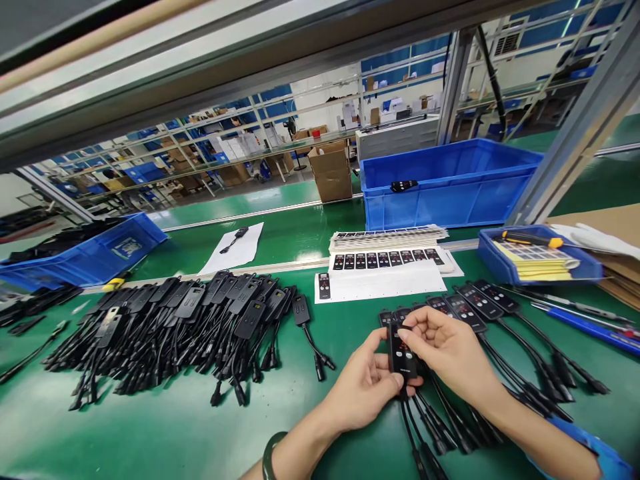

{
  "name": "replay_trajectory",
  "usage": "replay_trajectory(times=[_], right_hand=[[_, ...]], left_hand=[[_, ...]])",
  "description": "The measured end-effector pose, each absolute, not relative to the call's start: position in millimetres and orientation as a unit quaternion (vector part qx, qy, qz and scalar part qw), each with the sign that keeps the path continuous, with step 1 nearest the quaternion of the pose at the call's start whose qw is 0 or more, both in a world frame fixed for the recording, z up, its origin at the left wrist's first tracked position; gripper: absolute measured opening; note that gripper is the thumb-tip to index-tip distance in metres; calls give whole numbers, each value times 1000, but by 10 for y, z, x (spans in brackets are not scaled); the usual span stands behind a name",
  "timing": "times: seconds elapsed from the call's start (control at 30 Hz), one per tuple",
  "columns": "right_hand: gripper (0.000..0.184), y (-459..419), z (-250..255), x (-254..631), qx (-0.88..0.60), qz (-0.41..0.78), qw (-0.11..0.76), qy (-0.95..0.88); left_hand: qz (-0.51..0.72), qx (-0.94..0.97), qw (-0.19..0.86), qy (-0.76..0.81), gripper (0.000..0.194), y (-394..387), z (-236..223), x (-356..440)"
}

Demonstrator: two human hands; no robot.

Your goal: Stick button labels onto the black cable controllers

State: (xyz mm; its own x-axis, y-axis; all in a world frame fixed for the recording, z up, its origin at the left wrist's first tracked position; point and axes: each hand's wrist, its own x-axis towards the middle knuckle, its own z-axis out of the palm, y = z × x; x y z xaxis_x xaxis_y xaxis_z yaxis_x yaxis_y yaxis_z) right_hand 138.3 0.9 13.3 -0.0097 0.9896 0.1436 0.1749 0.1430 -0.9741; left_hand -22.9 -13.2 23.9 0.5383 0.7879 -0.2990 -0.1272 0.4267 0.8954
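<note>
In my left hand (361,390) is a small black control box (403,365) with a printed front and cables hanging from its lower end. The fingers wrap its left side, and the thumb lies on the lower edge. My right hand (450,347) is closed at the box's upper part, thumb and fingertips against its face; these fingers partly hide the front. More control boxes with printed fronts (465,312) lie in a row behind and to the right. On the left is a large pile of black boxes with cables (187,303), and one separate box (301,310) lies nearer my hands.
Sheets of printed labels (385,260) are stacked behind my hands. A large blue bin (450,193) stands at the back. A small blue tray (590,267) at right bears yellow-backed sheets and a cutter (533,239). Pens (595,327) lie nearby. Another blue bin (100,257) is at left.
</note>
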Motion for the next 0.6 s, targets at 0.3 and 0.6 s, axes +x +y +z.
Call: replay_trajectory(times=[0.3, 0.6], right_hand=[[38, 26, 59, 1393, -507, 426, 498, -560], [79, 12, -69, 1368, -483, 385, 362, -698]], left_hand=[[317, 433, 766, 353, 63, -144, 254, -222], [348, 386, 779, 350, 39, -63, 264, -284]])
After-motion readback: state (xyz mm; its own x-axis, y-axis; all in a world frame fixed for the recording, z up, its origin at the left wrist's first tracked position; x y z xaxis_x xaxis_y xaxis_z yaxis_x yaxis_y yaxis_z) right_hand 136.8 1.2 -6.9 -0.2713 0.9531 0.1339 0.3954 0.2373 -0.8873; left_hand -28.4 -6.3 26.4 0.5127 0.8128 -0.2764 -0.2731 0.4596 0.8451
